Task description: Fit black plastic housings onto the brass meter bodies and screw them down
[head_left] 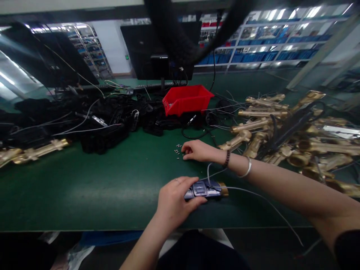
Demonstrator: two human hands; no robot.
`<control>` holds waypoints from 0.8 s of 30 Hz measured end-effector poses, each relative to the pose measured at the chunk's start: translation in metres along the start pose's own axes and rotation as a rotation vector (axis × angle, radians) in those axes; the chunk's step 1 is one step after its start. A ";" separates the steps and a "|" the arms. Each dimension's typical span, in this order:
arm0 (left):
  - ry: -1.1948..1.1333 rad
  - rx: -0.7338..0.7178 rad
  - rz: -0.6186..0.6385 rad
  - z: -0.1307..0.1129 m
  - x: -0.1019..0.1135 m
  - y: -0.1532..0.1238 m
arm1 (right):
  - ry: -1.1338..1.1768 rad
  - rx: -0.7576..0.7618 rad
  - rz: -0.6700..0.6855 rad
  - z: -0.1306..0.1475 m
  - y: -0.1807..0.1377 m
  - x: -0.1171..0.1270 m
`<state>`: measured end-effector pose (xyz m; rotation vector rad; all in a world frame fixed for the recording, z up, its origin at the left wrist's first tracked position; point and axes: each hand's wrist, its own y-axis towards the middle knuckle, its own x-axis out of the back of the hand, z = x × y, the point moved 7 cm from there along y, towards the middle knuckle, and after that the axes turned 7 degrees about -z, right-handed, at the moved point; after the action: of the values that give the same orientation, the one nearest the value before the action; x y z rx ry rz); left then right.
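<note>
Down near the front edge of the green table (pixel 84 187), the left hand (pixel 174 200) is closed over one small bluish module (pixel 204 189) with a brass end, pressing it to the table top; a grey wire (pixel 261 200) runs from it off the front edge to the right. Just behind it, the right hand (pixel 197 151) lies with its fingers curled down onto a scatter of tiny screws (pixel 177 150), too small to count, about the middle of the table; whether it has one pinched cannot be told. That wrist carries one bead bracelet (pixel 226 159) and one silver bangle (pixel 246 168).

Along the right edge sits a heap of brass fittings (pixel 295 131), more than ten, tangled with black cables and lying close by the right forearm. One red bin (pixel 187 98) stands toward the back edge, in the middle. Left of it spreads a pile of black parts (pixel 107 120) and wires. At the left edge lies one more brass fitting (pixel 36 150). One dark monitor (pixel 160 48) stands at the back.
</note>
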<state>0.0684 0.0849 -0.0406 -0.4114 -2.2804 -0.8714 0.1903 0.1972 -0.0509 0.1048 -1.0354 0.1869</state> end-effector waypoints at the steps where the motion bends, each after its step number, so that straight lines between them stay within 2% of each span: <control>1: -0.007 -0.001 -0.003 0.000 -0.001 0.000 | -0.006 -0.002 0.009 -0.004 0.005 -0.009; 3: -0.017 -0.004 -0.008 0.000 -0.001 0.000 | -0.015 -0.012 0.019 -0.006 0.006 -0.016; 6: -0.017 -0.006 0.000 -0.001 -0.002 0.000 | 0.008 -0.020 0.052 0.001 -0.011 -0.006; 12: -0.006 0.003 0.027 0.000 -0.001 0.001 | 0.388 0.150 0.462 0.029 -0.080 0.014; 14: 0.000 0.001 0.022 0.000 0.000 0.001 | 0.385 0.166 0.460 0.027 -0.094 0.018; 18: 0.004 0.004 0.014 -0.001 0.001 0.001 | 0.430 0.065 0.398 0.013 -0.100 0.017; 22: -0.012 0.025 0.027 0.000 0.000 0.001 | 0.486 0.027 0.408 0.006 -0.085 0.009; 24: -0.023 0.037 0.024 0.001 0.000 0.000 | 0.467 -0.010 0.294 0.002 -0.066 0.007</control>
<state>0.0686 0.0858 -0.0412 -0.4329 -2.3040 -0.8153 0.2060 0.1331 -0.0437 -0.0987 -0.5806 0.4503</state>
